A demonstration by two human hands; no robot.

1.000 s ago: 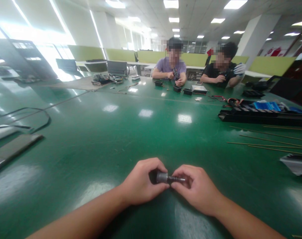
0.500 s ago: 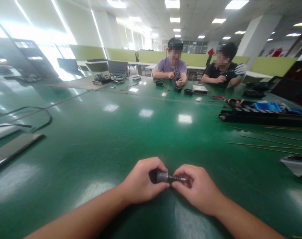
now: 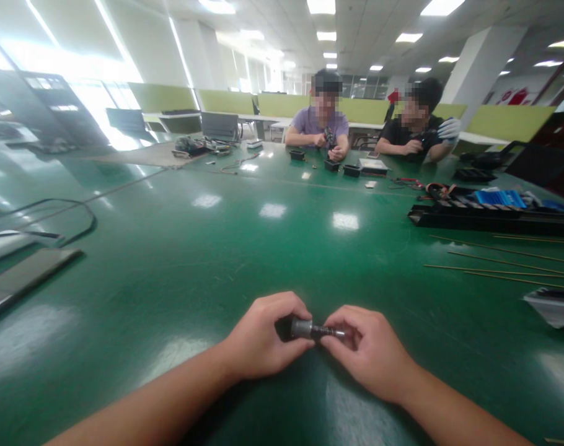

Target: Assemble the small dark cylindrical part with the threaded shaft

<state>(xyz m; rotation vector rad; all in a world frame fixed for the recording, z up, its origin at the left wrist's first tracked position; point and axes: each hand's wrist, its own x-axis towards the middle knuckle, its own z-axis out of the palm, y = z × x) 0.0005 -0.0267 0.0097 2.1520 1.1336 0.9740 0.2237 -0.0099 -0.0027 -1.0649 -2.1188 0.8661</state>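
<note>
Just above the green table [image 3: 245, 248], a small grey metal cylinder with a thin, dark ribbed shaft [image 3: 302, 328] lies sideways between my hands. The thumb and fingers of my left hand [image 3: 266, 337] are closed on its wide grey body at the left. From the other side, my right hand [image 3: 372, 350] pinches the slim shaft, whose bright tip points right into the palm. Both thumbs come close together beneath the part. My fingers cover some of the shaft, and its exact kind is unclear.
At the right lie several thin brass-coloured rods [image 3: 505, 263] and a long black tray [image 3: 486, 218] with blue packets. A flat grey panel [image 3: 31, 279] sits at the left. Across the table, two people handle dark parts near small black boxes [image 3: 351, 171].
Both hands keep their hold. The part and my left hand have shifted very slightly left; little else differs.
</note>
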